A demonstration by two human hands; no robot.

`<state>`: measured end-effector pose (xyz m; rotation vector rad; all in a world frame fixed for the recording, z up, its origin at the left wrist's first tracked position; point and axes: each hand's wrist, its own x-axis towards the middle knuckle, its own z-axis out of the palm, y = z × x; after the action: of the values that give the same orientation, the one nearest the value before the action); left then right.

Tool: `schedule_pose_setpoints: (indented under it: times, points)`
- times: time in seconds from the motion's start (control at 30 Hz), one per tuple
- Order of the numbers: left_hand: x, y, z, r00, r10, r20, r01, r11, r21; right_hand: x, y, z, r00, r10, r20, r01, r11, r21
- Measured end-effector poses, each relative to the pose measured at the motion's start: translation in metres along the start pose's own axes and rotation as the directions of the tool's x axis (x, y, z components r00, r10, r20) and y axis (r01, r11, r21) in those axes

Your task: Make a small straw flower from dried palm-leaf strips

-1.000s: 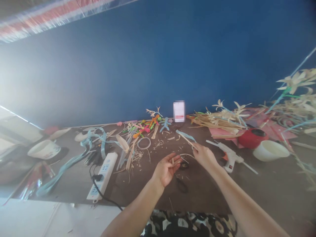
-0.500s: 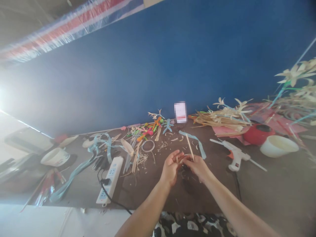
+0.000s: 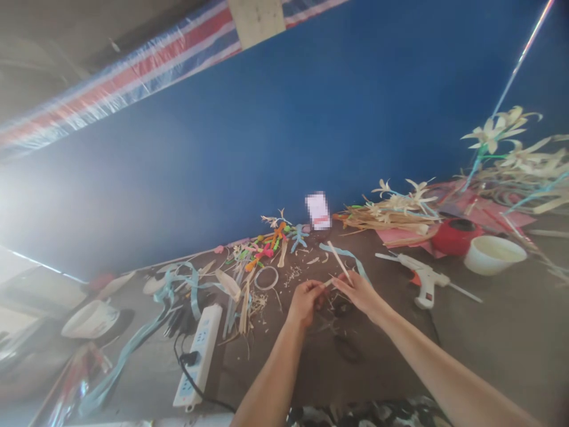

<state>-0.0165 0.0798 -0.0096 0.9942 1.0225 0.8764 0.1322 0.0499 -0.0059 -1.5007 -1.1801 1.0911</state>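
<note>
Cream stick (image 3: 339,261), pinched by the right hand (image 3: 361,294), points toward eleven o'clock. The left hand (image 3: 304,302), earlier loosely open, now pinches a strip (image 3: 328,283), likely steadying it.

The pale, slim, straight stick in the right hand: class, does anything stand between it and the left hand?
Two things: a short, narrow, pale strip pinched by the left hand, and part of the right hand holding the stick. Nothing else visible does.
</note>
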Motion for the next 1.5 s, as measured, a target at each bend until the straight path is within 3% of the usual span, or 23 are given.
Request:
schedule_pose_setpoints:
  times: [0.13,0.27,0.4,0.53,0.63,0.7,0.87,0.97,1.03,1.1,1.13,1.2,1.27,1.37,1.5]
  points:
    - [0.004,-0.001,-0.001,0.999,0.020,0.030,-0.018,0.998,-0.062,-0.005,-0.001,0.003,0.995,-0.099,0.020,0.100,0.953,-0.286]
    - [0.002,0.000,0.001,0.997,0.071,0.028,-0.070,0.996,-0.048,-0.012,-0.009,0.009,0.979,-0.204,0.014,0.192,0.893,-0.407]
    - [-0.001,-0.001,0.004,0.993,0.113,0.012,-0.113,0.993,-0.013,-0.010,-0.013,0.015,0.975,-0.220,-0.022,0.196,0.907,-0.372]
    - [-0.002,-0.003,0.002,0.992,0.126,0.005,-0.126,0.992,0.012,-0.007,-0.009,0.019,0.979,-0.204,-0.008,0.198,0.958,-0.209]
    - [-0.004,-0.002,0.000,0.989,0.144,0.030,-0.145,0.989,0.014,-0.004,-0.006,0.021,0.994,-0.051,0.095,0.048,0.998,0.031]
    - [-0.005,-0.001,-0.001,0.988,0.155,0.026,-0.155,0.988,-0.013,-0.003,-0.006,0.020,0.971,0.068,0.231,-0.116,0.972,0.202]
    - [-0.008,0.003,0.004,0.991,0.134,0.001,-0.133,0.986,-0.102,-0.001,-0.009,0.019,0.805,0.170,0.568,-0.441,0.812,0.382]
    - [-0.008,0.000,0.007,0.985,0.171,0.014,-0.168,0.976,-0.141,-0.002,-0.009,0.017,0.734,0.205,0.647,-0.559,0.724,0.405]
    - [-0.007,-0.002,0.005,0.981,0.193,0.006,-0.190,0.970,-0.154,-0.001,-0.010,0.005,0.720,0.197,0.665,-0.587,0.684,0.433]
    - [-0.004,-0.004,-0.001,0.981,0.193,-0.015,-0.193,0.968,-0.162,0.005,-0.014,-0.017,0.764,0.154,0.627,-0.547,0.670,0.502]
    - [-0.003,-0.004,-0.004,0.981,0.190,-0.029,-0.193,0.965,-0.175,0.009,-0.016,-0.031,0.814,0.122,0.568,-0.489,0.672,0.556]
    - [-0.001,-0.005,-0.011,0.983,0.177,-0.046,-0.183,0.956,-0.229,0.018,-0.021,-0.055,0.931,0.038,0.363,-0.292,0.672,0.680]
    - [0.001,-0.005,-0.013,0.987,0.156,-0.023,-0.157,0.947,-0.279,0.023,-0.023,-0.063,0.971,0.033,0.238,-0.187,0.724,0.664]
    - [0.003,-0.007,-0.007,0.991,0.130,0.042,-0.114,0.956,-0.271,0.016,-0.020,-0.042,0.972,0.025,0.232,-0.150,0.828,0.540]
    - [0.003,-0.009,-0.003,0.990,0.127,0.066,-0.110,0.970,-0.219,0.002,-0.013,0.005,0.964,0.009,0.266,-0.152,0.838,0.525]
